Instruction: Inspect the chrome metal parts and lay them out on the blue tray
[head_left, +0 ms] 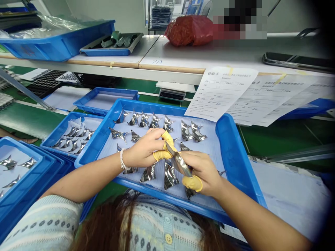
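As the left hand (148, 148) and right hand (204, 170) grip the shiny piece (181, 164) over the large blue tray (237, 157), it seems stiff, slippery. Edges suit holding.

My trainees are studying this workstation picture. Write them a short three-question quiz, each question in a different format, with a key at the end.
1. Multiple choice: On which of the person's wrists is the bracelet?
A) left
B) right
C) both

2. True or false: The red bag lies on the white shelf, beyond the large blue tray.

3. Fill in the blank: The left hand and the right hand wear ______ finger covers while holding a shiny metal part.

Key: 1. A; 2. True; 3. yellow
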The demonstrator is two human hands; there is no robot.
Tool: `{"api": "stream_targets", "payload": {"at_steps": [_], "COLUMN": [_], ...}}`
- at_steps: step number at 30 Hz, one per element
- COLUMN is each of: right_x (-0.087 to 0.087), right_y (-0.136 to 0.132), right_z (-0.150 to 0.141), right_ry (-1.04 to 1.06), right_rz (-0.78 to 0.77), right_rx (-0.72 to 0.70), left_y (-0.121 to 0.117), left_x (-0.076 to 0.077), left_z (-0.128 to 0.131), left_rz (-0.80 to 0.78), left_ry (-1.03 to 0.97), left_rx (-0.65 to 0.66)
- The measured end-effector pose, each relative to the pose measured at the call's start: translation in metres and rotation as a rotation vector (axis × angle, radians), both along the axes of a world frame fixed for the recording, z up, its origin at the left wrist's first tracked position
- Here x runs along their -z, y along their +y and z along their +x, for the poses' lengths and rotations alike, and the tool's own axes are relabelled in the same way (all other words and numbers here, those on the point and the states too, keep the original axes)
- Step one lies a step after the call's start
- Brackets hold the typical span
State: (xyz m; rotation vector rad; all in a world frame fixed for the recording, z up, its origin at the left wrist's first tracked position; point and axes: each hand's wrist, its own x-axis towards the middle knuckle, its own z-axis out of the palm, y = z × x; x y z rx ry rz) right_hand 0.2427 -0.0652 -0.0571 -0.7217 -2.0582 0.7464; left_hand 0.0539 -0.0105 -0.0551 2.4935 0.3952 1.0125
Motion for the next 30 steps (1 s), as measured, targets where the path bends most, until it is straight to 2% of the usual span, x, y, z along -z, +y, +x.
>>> {"api": "stream_targets", "payload": {"at_steps": [5, 11, 30], "right_x": [-0.0007, 0.0014, 0.0001], "right_y": [0.0011, 0.0032, 0.0004], "right_z": [-0.0021, -0.0021, -0.0006], "right_ry": [-0.056, -0.179, -0.230], "right_rz": [0.009, 0.150, 0.284], "right_rx": [0.152, 0.157, 0.189], "left_y": [-0.0001, 0.0008, 0.0034], "left_x": [0.0004, 0.0001, 0.0006], "left_z": [-0.0017, -0.0009, 0.0006], "left_rz": [0.058, 0.078, 0.031], "left_ry": [0.039, 0.016, 0.004], "left_rx": [-0.044, -0.014, 0.016]}}
